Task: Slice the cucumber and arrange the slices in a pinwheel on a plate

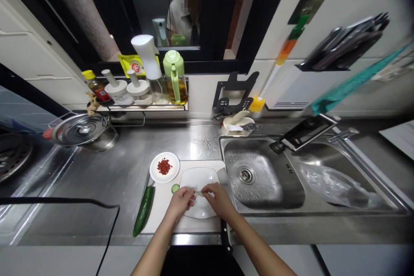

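Note:
My left hand (183, 199) and my right hand (218, 198) are both closed in a pinch, fingertips facing each other above a white plate (202, 212). Between them is a thin, pale green cucumber slice (199, 193), seen nearly edge-on. The plate rests on a light cutting board (190, 226). Just left of my left hand lies a cut cucumber piece (175, 188). A long green cucumber (144, 211) lies along the board's left edge. Red chopped bits (164, 166) fill the middle of a small white dish (155, 176) at the board's back left corner.
A black-handled knife (225, 236) lies at the board's right front, its handle over the counter edge. To the right is a steel sink (265, 198) with a faucet (343, 135). A lidded pot (84, 133) stands left; bottles and jars line a rack (145, 107) behind.

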A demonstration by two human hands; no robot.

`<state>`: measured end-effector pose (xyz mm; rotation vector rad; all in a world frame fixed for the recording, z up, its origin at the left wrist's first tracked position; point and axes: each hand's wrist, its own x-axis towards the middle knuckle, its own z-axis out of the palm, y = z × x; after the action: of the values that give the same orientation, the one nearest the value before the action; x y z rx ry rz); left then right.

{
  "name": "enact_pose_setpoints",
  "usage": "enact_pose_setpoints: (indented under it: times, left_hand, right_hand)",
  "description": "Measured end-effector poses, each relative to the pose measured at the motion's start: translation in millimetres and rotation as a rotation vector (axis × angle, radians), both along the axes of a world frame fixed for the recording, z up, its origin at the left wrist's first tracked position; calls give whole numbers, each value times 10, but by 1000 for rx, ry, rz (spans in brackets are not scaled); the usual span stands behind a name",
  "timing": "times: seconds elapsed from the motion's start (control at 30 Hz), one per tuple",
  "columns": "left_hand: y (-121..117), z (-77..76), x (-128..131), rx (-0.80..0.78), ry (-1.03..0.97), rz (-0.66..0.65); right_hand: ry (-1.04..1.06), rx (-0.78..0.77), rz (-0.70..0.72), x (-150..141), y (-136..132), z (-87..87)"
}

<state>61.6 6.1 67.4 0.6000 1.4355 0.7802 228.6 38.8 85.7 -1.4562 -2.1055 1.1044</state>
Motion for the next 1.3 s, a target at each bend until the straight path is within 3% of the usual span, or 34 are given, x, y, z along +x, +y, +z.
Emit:
enact_pose_setpoints:
  times: [0.13,0.37,0.63,0.87,1.03,1.3]
  left_hand:
    - [9,4,51,-210,-205,56]
    - [106,-118,44,-184,-237,121]
    - [348,-259,-8,8,155,-61]
    - [637,-242,-1,266,585,-250]
    - [776,-230,65,357,802,-331]
    - [811,-291,119,349,914,-368]
  right_hand:
    - [17,2,14,-11,-10,94]
    - [0,0,-2,-16,-35,46]
    - [-2,-209,-231,-67,6,-285]
    - [-68,-216,-408,-186,189,-546]
    - [-123,-178,-433,-238,328,-578]
    - [-231,-149,-375,-292,385,-513]
